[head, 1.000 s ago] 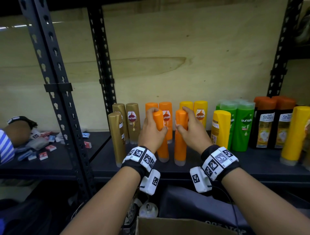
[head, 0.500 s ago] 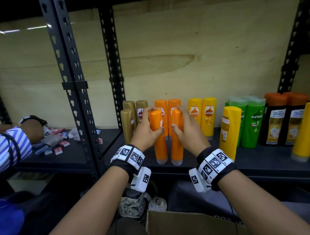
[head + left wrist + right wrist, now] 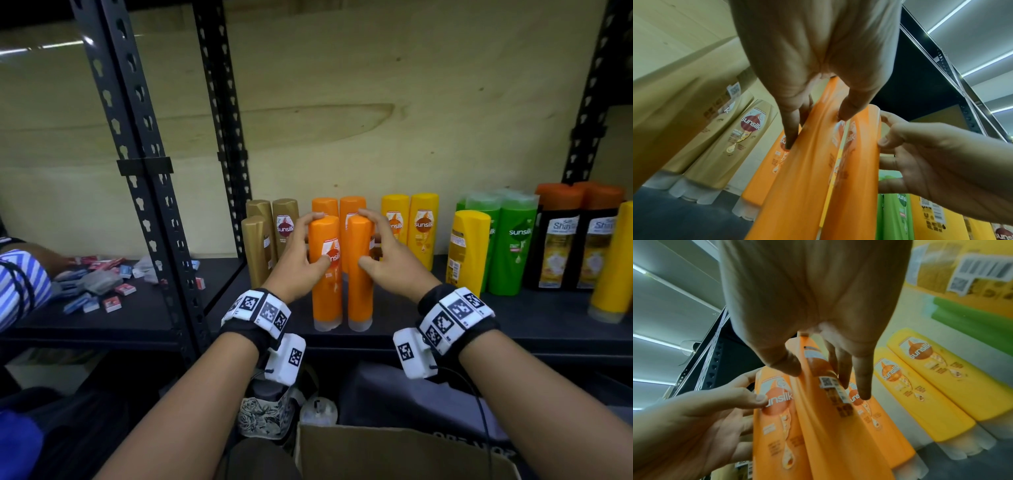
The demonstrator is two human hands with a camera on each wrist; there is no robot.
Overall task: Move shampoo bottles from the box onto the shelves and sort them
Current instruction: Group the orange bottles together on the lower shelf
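Observation:
Two orange shampoo bottles stand side by side at the front of the dark shelf (image 3: 394, 329). My left hand (image 3: 313, 241) grips the left orange bottle (image 3: 325, 291), fingers behind its top and thumb on the front label. The right orange bottle (image 3: 359, 294) is held the same way by my right hand (image 3: 368, 240). In the left wrist view my left hand (image 3: 813, 116) pinches its bottle (image 3: 797, 186), with the other bottle (image 3: 855, 186) beside it. The right wrist view has my right hand (image 3: 830, 374) on its bottle (image 3: 834, 434), barcode side out.
Behind stand two more orange bottles (image 3: 349, 205), with gold bottles (image 3: 258, 250) to the left. To the right are yellow bottles (image 3: 423, 229), green bottles (image 3: 512, 246) and black ones (image 3: 561, 250). A cardboard box (image 3: 394, 455) is below. A black upright (image 3: 137, 171) and a striped sleeve (image 3: 20, 284) are left.
The two orange bottles have come closer together and now stand side by side. The left one has been turned so its label faces front.

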